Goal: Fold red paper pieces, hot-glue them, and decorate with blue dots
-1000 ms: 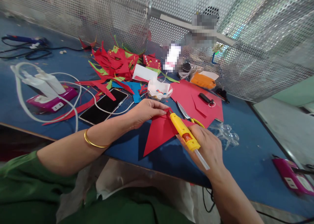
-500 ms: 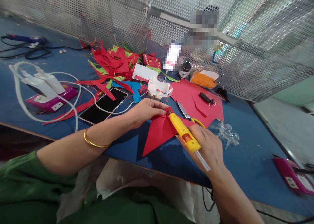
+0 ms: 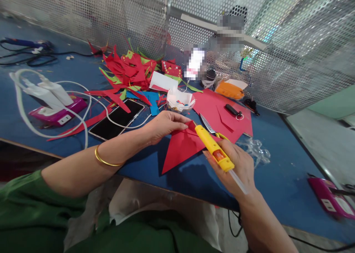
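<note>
My left hand [image 3: 168,126] pinches the upper corner of a folded red paper piece [image 3: 180,147], holding it just over the blue table. Wrapped round a yellow hot glue gun [image 3: 212,145] is my right hand [image 3: 235,162]. The gun's nozzle points at the paper's top edge, close to my left fingertips; whether it touches I cannot tell. A clear glue stick [image 3: 237,182] juts from the gun's back end. Scissors [image 3: 209,125] with yellow handles lie just behind the gun, partly hidden by it and my right hand.
Red and green paper scraps [image 3: 133,71] heap at the back. A black-screened phone [image 3: 118,120] and a purple power strip [image 3: 59,110] with white cables lie left. Behind stand a small clear bowl [image 3: 180,99] and red sheets [image 3: 205,101]. A person sits beyond the perforated screen [image 3: 133,16].
My right hand has drawn the glue gun slightly right and back toward me, so its nozzle has moved away from my left fingertips. The left hand keeps its hold on the red paper.
</note>
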Demonstrator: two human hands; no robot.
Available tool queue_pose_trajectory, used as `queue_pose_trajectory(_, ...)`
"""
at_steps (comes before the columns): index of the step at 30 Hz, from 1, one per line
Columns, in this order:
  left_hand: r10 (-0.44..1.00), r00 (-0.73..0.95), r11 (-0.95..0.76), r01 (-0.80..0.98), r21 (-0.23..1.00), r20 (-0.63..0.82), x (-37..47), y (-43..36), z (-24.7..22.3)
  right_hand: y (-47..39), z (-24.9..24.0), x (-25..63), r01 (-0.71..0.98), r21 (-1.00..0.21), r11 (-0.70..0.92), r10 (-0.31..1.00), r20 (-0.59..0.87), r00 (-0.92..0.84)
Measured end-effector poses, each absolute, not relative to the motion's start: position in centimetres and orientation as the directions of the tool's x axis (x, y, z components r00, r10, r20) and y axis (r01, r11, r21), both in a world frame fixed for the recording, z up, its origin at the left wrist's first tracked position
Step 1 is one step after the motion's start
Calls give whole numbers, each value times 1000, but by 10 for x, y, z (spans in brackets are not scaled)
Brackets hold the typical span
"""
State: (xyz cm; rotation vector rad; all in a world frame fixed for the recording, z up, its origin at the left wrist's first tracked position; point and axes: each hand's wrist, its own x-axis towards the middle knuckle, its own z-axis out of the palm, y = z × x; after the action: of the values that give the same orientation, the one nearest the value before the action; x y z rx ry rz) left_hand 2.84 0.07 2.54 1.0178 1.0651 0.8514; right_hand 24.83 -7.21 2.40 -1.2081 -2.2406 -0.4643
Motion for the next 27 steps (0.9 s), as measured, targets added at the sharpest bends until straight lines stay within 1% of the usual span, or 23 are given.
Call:
queue_pose_trajectory(4,922,265,312,-70,948,-284,28,0,27,-72,23,250,852,38,522,672,596,-439)
queue_pose_trajectory(9,907,292,343,-99,934,-302,29,0,29,-71,22,247,842,92,531,675,554,-486)
queue_pose_trajectory(11,905,301,344,-103,933,-300,30,0,29,-71,22,247,844,96,528,680,547,-488)
queue_pose_trajectory(19,906,304,324,-51,945,-295,28,0,25,-71,22,247,832,106,544,656,564,-501)
queue_pose_trajectory(27,905,300,336,-75,939,-300,29,-1,27,-71,20,246,835,137,533,649,568,-507)
